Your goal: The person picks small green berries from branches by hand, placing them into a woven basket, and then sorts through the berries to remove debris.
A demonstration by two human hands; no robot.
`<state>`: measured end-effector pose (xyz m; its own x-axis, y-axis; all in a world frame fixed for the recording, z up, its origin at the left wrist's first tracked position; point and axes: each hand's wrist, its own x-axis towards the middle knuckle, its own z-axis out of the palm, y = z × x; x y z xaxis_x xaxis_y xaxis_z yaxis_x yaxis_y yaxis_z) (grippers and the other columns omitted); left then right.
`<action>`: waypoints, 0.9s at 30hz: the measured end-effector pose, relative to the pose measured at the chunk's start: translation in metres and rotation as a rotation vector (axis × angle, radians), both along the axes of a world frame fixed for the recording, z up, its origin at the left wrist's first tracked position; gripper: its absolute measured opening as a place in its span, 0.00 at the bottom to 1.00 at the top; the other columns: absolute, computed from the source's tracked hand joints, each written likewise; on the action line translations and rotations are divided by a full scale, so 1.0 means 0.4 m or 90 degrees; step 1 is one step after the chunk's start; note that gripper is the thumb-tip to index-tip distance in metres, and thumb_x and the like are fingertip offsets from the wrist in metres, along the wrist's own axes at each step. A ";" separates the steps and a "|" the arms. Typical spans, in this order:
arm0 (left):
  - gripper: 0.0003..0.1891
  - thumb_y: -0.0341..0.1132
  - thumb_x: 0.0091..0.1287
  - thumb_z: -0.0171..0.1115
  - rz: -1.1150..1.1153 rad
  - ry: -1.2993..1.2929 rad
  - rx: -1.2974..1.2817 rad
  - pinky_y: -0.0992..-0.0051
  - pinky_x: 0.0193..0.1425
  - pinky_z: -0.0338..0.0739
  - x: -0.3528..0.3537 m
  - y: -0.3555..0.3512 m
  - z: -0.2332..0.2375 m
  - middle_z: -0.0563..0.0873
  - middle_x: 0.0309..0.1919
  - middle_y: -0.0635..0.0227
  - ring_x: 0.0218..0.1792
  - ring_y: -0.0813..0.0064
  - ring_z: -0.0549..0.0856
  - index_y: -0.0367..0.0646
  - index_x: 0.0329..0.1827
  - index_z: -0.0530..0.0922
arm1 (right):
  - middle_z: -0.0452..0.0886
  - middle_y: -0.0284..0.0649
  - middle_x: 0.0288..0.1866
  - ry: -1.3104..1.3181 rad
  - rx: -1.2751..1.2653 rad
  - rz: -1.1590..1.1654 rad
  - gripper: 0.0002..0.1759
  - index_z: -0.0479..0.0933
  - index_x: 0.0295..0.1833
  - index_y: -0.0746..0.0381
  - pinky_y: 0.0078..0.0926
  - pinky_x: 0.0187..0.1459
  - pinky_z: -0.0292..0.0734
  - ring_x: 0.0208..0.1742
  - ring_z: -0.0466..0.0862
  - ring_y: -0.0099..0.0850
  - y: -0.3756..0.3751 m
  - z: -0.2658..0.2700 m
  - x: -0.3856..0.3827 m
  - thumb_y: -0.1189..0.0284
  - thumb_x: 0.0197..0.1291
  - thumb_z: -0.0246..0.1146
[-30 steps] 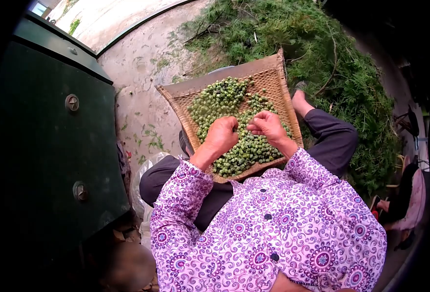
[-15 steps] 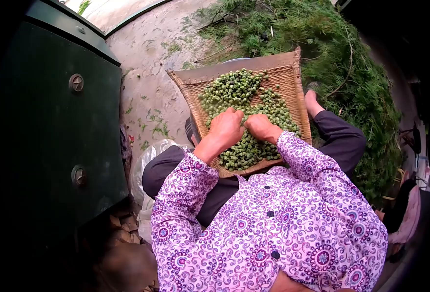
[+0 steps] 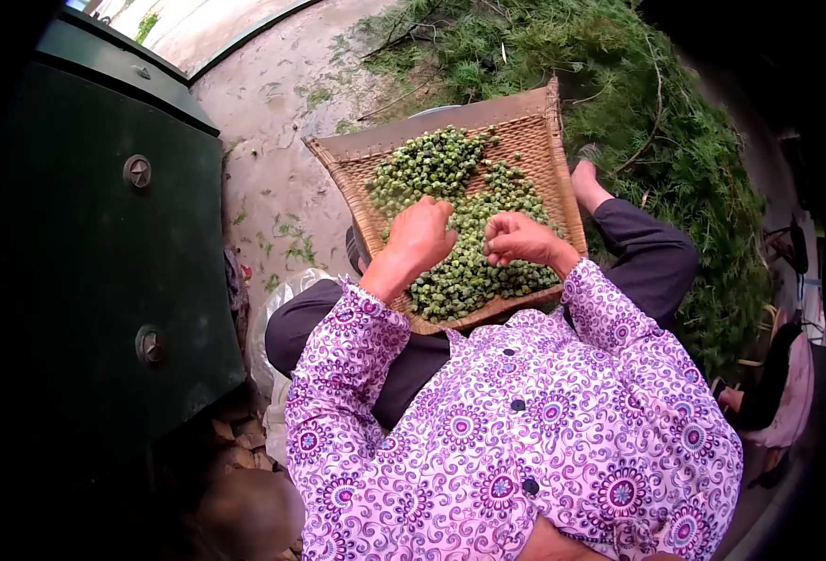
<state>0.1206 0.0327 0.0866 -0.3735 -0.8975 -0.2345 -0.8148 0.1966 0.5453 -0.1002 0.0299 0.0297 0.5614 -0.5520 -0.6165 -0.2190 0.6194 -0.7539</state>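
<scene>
A woven winnowing basket (image 3: 553, 140) lies across the lap, its wide edge pointing away. Heaped inside are many small green pods (image 3: 436, 161) that look like conifer cones. Over the left part of the heap, my left hand (image 3: 420, 234) is curled, knuckles up, its fingertips turned inward and hidden. My right hand (image 3: 525, 237) hovers just above the pods on the right, with thumb and fingers pressed together. Whatever either hand pinches is too small or hidden to make out. A short gap separates the two hands.
Cut evergreen branches (image 3: 684, 196) cover the ground on the right. A dark green metal door or cabinet (image 3: 104, 271) stands at the left. Plastic sheeting (image 3: 282, 309) lies by the left knee. A rim (image 3: 436, 110) shows behind the basket. Green sprigs (image 3: 296, 243) litter the floor.
My hands, close together before, have moved apart; the right one turned so its thumb side shows. The whole view has shifted slightly.
</scene>
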 end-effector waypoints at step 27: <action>0.16 0.37 0.55 0.65 -0.034 0.247 0.239 0.72 0.40 0.77 -0.038 0.005 -0.020 0.85 0.34 0.60 0.36 0.70 0.83 0.34 0.42 0.79 | 0.78 0.33 0.26 -0.065 0.026 -0.137 0.06 0.72 0.36 0.64 0.12 0.21 0.71 0.22 0.77 0.17 0.065 0.017 0.020 0.71 0.61 0.57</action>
<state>0.1055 0.0348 0.0786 -0.5389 -0.7563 -0.3709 -0.5336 -0.0342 0.8451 -0.0924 0.0558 0.0366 0.4942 -0.6410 -0.5873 -0.0035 0.6741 -0.7386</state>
